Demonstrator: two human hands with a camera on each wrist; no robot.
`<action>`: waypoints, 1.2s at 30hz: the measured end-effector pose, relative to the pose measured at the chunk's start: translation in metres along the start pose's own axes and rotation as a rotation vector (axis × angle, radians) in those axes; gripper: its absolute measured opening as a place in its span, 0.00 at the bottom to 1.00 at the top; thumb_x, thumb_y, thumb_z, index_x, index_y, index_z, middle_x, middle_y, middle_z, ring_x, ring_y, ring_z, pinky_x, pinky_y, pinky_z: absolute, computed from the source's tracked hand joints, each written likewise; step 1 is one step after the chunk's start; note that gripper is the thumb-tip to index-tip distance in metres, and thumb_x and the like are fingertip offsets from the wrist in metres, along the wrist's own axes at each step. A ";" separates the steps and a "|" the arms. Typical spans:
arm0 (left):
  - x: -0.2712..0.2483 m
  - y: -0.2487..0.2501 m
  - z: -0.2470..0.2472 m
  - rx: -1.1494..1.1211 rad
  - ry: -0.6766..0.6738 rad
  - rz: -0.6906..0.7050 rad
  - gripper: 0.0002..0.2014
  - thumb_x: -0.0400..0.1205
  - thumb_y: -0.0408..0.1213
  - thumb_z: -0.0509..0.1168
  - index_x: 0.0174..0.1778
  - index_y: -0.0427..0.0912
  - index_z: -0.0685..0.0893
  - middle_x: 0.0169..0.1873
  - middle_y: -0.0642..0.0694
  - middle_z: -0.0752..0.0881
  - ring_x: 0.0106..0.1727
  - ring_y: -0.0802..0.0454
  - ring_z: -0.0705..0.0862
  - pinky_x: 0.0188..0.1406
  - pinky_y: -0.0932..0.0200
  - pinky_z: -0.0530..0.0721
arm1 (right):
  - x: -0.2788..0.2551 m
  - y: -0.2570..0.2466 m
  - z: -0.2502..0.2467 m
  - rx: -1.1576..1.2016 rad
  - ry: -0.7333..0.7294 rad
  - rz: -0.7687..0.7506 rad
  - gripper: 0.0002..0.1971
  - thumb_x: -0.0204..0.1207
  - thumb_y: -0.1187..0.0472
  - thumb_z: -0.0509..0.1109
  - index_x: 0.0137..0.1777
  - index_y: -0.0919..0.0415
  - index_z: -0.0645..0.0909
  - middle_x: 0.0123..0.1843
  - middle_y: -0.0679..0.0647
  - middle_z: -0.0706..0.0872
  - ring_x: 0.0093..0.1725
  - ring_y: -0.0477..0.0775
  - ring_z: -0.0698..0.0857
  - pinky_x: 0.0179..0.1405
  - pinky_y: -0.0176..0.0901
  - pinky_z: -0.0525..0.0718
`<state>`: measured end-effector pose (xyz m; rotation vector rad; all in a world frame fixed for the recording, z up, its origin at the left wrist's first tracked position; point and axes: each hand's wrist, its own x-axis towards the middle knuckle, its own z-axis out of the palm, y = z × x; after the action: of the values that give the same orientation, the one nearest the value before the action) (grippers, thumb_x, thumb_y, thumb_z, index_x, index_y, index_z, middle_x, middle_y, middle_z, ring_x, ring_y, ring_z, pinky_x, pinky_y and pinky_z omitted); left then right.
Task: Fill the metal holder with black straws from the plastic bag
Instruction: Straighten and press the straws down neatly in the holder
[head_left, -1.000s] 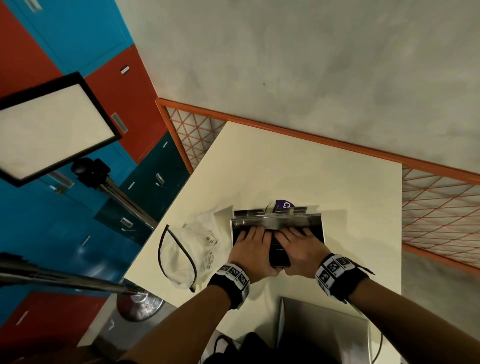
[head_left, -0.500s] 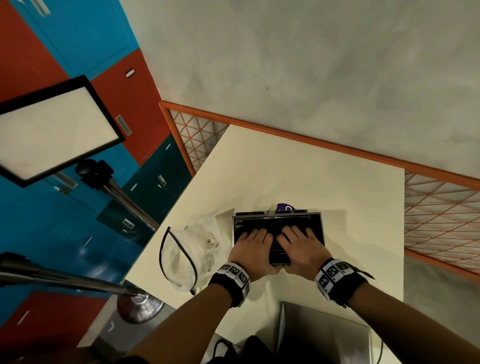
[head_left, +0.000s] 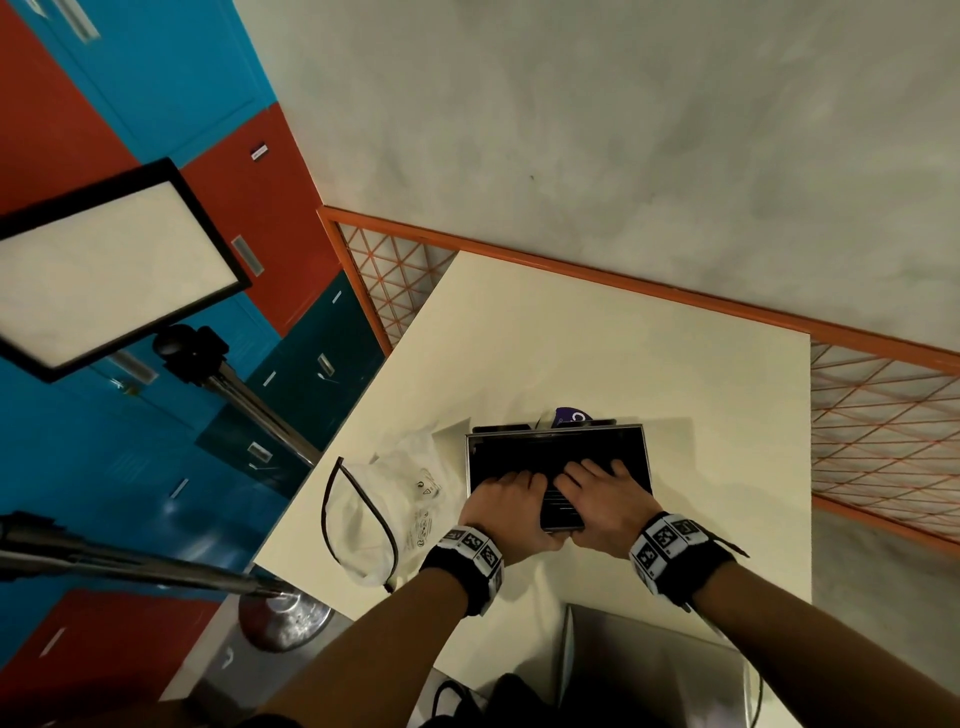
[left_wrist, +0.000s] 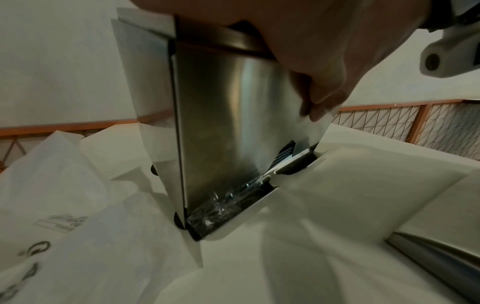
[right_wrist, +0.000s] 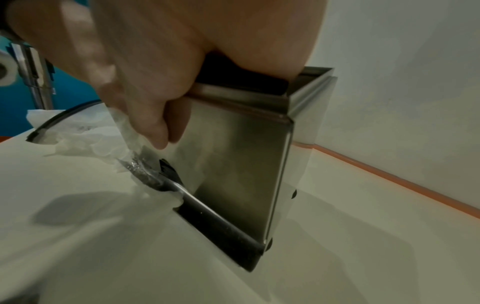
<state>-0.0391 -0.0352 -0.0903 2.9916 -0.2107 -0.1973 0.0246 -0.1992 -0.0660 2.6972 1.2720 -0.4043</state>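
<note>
The cream table (head_left: 597, 353) filled the frame's lower middle. At its centre stood the metal holder (head_left: 636, 447), black straws (head_left: 558, 506) inside. Left of it lay the plastic bag (head_left: 384, 499). The left hand (head_left: 506, 512) and right hand (head_left: 605, 501) lay flat, fingers extended, pressing the straws.

Left hand (head_left: 506, 506) and right hand (head_left: 602, 501) side by side, palms down, fingers extended forward and flat, thumbs hanging below; banded wrists level, forearms converging.
</note>
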 end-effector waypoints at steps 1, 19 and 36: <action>0.001 0.000 0.000 0.002 -0.003 -0.001 0.30 0.69 0.69 0.64 0.50 0.45 0.81 0.42 0.49 0.87 0.41 0.48 0.87 0.37 0.54 0.84 | 0.001 0.000 0.001 -0.001 -0.014 0.004 0.29 0.64 0.44 0.68 0.65 0.53 0.74 0.62 0.51 0.78 0.64 0.57 0.78 0.59 0.62 0.75; 0.011 -0.004 0.007 -0.059 -0.032 -0.008 0.45 0.67 0.74 0.49 0.71 0.44 0.75 0.67 0.45 0.78 0.69 0.43 0.77 0.61 0.43 0.84 | 0.006 0.001 0.013 0.008 0.008 0.031 0.32 0.64 0.46 0.68 0.70 0.53 0.71 0.68 0.52 0.74 0.68 0.58 0.73 0.61 0.62 0.72; 0.010 -0.006 0.003 -0.082 -0.023 0.014 0.35 0.73 0.69 0.62 0.67 0.47 0.72 0.64 0.48 0.77 0.67 0.46 0.76 0.68 0.42 0.74 | 0.010 0.003 0.015 0.119 -0.021 0.100 0.34 0.65 0.45 0.66 0.73 0.50 0.67 0.80 0.50 0.64 0.78 0.57 0.66 0.76 0.63 0.64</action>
<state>-0.0287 -0.0309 -0.0950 2.9067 -0.2198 -0.2333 0.0297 -0.1971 -0.0828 2.8322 1.1366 -0.5096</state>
